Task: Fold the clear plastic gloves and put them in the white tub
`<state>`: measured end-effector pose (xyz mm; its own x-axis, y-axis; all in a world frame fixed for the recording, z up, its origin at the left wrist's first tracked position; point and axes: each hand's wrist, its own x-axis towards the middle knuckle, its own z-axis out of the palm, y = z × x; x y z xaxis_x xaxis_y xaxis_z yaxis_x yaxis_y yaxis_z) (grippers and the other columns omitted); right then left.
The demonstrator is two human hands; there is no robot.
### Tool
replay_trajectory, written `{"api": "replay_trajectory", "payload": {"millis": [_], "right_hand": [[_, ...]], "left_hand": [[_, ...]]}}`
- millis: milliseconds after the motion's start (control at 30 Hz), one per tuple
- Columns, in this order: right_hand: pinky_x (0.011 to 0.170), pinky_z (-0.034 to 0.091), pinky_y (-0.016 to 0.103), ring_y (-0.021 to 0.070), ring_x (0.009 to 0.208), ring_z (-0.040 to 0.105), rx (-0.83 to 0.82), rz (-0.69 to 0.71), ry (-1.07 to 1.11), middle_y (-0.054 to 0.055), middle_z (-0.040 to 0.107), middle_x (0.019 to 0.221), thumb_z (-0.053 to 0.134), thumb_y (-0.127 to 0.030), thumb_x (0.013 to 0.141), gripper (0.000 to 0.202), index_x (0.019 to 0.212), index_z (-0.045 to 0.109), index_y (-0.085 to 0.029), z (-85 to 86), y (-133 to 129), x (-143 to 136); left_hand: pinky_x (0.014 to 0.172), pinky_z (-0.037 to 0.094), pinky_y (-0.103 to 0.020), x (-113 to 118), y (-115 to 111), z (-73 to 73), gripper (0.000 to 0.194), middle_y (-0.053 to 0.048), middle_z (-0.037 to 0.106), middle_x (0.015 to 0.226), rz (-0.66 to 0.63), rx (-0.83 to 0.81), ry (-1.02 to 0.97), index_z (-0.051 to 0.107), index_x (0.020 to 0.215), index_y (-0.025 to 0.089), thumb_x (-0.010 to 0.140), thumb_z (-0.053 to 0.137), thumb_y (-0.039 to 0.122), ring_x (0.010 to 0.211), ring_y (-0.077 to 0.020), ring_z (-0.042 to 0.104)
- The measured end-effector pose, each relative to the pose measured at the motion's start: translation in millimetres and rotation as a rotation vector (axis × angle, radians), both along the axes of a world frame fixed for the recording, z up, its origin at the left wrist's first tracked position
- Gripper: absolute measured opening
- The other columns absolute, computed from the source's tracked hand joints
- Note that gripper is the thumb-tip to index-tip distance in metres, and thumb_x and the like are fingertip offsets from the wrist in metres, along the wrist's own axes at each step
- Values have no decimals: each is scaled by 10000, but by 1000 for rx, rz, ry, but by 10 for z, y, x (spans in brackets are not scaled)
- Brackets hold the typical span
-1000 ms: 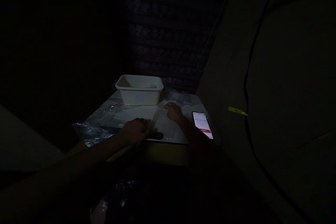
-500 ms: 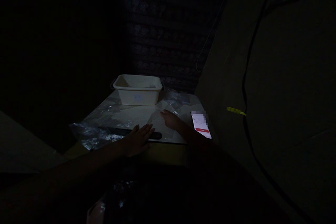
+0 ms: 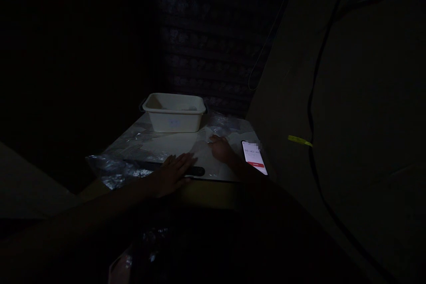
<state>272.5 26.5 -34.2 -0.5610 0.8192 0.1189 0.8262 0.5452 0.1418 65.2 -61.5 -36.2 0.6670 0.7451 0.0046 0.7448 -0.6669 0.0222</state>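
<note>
In dim light, my left hand (image 3: 172,174) lies flat with fingers spread over a long dark bar (image 3: 196,171) along the table's front edge. My right hand (image 3: 221,148) is closed near the middle of the pale tabletop (image 3: 166,145), at thin clear plastic (image 3: 200,146); what its fingers pinch is too dark to make out. A white tub (image 3: 176,122) with dark handles stands behind the hands. Crumpled clear plastic (image 3: 116,171) lies at the table's left front, partly over the bar.
A lit phone (image 3: 254,157) lies at the right edge of the table. More clear plastic (image 3: 222,122) is right of the tub. A black cable (image 3: 311,115) with a yellow tag (image 3: 299,140) runs down the right wall.
My right hand has moved slightly right and away from me, its fingers now more curled. My left hand has shifted little on the bar.
</note>
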Motion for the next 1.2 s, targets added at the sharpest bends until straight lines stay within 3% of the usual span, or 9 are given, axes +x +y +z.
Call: {"api": "replay_trajectory", "payload": {"millis": [167,267,400,567,767,933,1067,1200], "right_hand": [[836,224,360,199,1036,358,73,-64,29,98,475,1084,354,-148,710,255,807,590,-152,87,-8,-67],[841,236,343,176,1013,381,83,-6,87,80,487,1078,333,-166,728,287,916,551,-163,88,-38,-174],[886,199,354,172,1143,237,78,146,150,54,347,1229,271,-300,784,375,1129,390,-214,-42,-143,-316],[899,124,452,215,1188,129,29,123,125,56,227,1295,192,-431,790,443,1182,311,-263,-201,-206,-308],[895,120,476,233,1184,140,-6,20,100,65,224,1295,197,-455,780,473,1197,291,-253,-162,-35,-323],[919,113,440,182,1179,170,38,-20,138,56,247,1286,187,-366,799,458,1218,247,-192,-97,72,-296],[930,108,411,156,1166,207,49,-10,102,76,295,1263,191,-292,799,438,1199,287,-142,-115,15,-137],[913,120,436,184,1173,186,60,15,41,75,287,1267,193,-332,798,434,1172,334,-162,-165,-79,-39]], "left_hand": [[913,67,-463,-28,63,-129,581,-135,180,1294,53,24,41,164,1250,122,779,165,464,1184,-243,121],[914,61,-458,-21,48,-138,576,-135,185,1292,35,21,67,174,1245,109,782,165,451,1184,-234,124],[914,56,-453,-15,30,-123,575,-129,146,1302,26,46,72,165,1247,108,781,172,445,1190,-235,90],[912,62,-457,-9,5,-73,570,-138,143,1301,12,30,82,178,1243,102,783,168,439,1189,-236,90],[916,69,-449,36,-39,-32,576,-146,142,1299,6,14,89,172,1244,97,786,157,445,1190,-233,87],[912,78,-452,76,-42,-75,584,-161,161,1293,11,54,102,155,1247,85,791,129,449,1187,-241,92],[907,100,-450,118,-44,-112,577,-170,175,1287,44,74,103,184,1240,83,793,140,445,1179,-259,123],[900,118,-453,165,-57,-117,571,-181,206,1275,68,81,104,218,1231,87,792,157,446,1172,-270,147]]}}
